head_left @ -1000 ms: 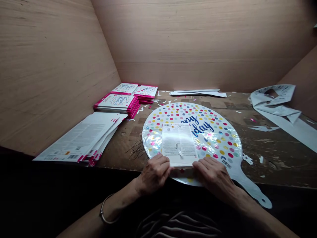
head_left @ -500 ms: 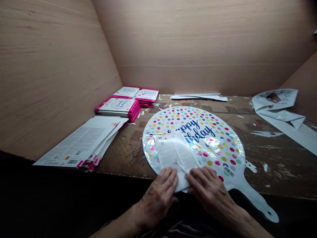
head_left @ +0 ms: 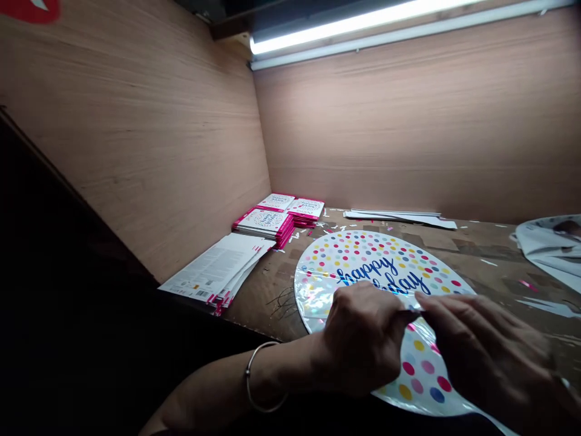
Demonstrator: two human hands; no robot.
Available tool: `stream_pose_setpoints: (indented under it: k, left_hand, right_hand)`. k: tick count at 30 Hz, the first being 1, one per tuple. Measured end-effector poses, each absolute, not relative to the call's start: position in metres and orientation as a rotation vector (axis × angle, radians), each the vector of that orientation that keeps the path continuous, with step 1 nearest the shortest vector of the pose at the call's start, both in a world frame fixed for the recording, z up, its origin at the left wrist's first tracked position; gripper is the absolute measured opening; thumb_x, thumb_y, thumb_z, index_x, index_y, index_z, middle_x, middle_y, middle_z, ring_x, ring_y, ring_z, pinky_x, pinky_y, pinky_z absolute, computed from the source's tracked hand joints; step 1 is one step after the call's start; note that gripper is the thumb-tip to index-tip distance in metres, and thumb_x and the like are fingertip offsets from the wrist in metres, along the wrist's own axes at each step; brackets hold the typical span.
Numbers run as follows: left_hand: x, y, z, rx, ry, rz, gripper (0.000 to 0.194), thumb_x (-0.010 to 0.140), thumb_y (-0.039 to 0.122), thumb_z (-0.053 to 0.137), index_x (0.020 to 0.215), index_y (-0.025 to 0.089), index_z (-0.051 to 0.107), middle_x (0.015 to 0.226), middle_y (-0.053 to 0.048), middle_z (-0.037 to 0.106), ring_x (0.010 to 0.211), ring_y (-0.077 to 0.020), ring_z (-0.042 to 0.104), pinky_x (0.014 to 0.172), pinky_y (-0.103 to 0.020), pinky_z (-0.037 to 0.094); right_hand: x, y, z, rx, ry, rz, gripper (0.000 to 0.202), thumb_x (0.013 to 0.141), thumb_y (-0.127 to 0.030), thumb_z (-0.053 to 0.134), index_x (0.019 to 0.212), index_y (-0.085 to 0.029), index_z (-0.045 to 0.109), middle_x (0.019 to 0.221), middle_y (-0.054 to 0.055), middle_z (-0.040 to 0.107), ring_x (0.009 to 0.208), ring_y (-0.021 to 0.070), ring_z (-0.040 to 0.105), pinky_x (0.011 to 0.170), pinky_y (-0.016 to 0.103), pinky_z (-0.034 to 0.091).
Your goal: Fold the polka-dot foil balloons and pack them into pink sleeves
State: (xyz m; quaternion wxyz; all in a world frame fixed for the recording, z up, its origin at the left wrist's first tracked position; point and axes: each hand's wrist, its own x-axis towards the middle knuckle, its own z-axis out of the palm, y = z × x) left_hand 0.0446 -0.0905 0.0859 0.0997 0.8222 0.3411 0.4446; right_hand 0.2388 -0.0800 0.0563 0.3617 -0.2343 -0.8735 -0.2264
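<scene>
A round dotted foil balloon (head_left: 363, 242) with blue lettering lies flat on the wooden table; its lower part passes beneath both hands. Above it, my left hand (head_left: 363, 339) is closed in a fist, knuckles up, a bracelet on the wrist. My right hand (head_left: 494, 351) meets it fingertip to fingertip, fingers pressed together and partly blurred. A small, thin, dark-looking edge shows between the fingertips; what it belongs to is hidden. No white printed sheet can be made out in either hand.
Pink-edged printed packets (head_left: 265, 223) are stacked in the back left corner, with a fan of printed cards (head_left: 218, 266) before them. White strips (head_left: 399, 217) lie along the back wall. Crumpled white film (head_left: 551, 245) is at right; paper scraps are scattered about.
The view has tilted up and left, bringing a lamp into sight. Both hands have risen off the white printed sheet's spot on the balloon and come together; that sheet is no longer visible.
</scene>
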Motion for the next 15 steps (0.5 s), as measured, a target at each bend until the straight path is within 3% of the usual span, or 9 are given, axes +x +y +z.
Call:
stream_pose_setpoints:
  k: [4,8,15]
  left_hand:
    - [0.05,-0.074,0.118,1.876,1.153,1.131,0.022,0.08,0.024,0.05,0.064,0.011,0.06,0.059,-0.001,0.057,0.055,-0.0108,0.049,0.051,-0.021,0.036]
    - [0.051,-0.05,0.118,1.461,1.046,0.971,0.02,0.072,0.026,0.058,0.059,0.01,0.058,0.055,0.0,0.052,0.048,-0.0074,0.044,0.044,-0.018,0.03]
    - [0.048,-0.036,0.093,1.305,1.053,0.768,0.015,0.065,0.022,0.063,0.056,0.01,0.06,0.048,0.0,0.053,0.042,-0.0075,0.044,0.042,-0.02,0.026]
  right_hand:
    - [0.23,-0.069,0.095,-0.709,-2.268,-0.608,0.039,0.079,-0.004,0.04,0.116,-0.011,0.049,0.094,0.015,0.063,0.084,0.0266,0.059,0.072,0.041,0.045]
    - [0.219,-0.057,0.106,-0.913,-2.417,-0.567,0.033,0.078,-0.009,0.039,0.107,-0.012,0.054,0.095,0.013,0.064,0.08,0.0242,0.059,0.068,0.035,0.042]
    - [0.214,-0.043,0.09,-1.185,-2.556,-0.018,0.029,0.073,-0.01,0.047,0.101,-0.017,0.055,0.078,0.004,0.063,0.063,0.0146,0.054,0.054,0.024,0.032]
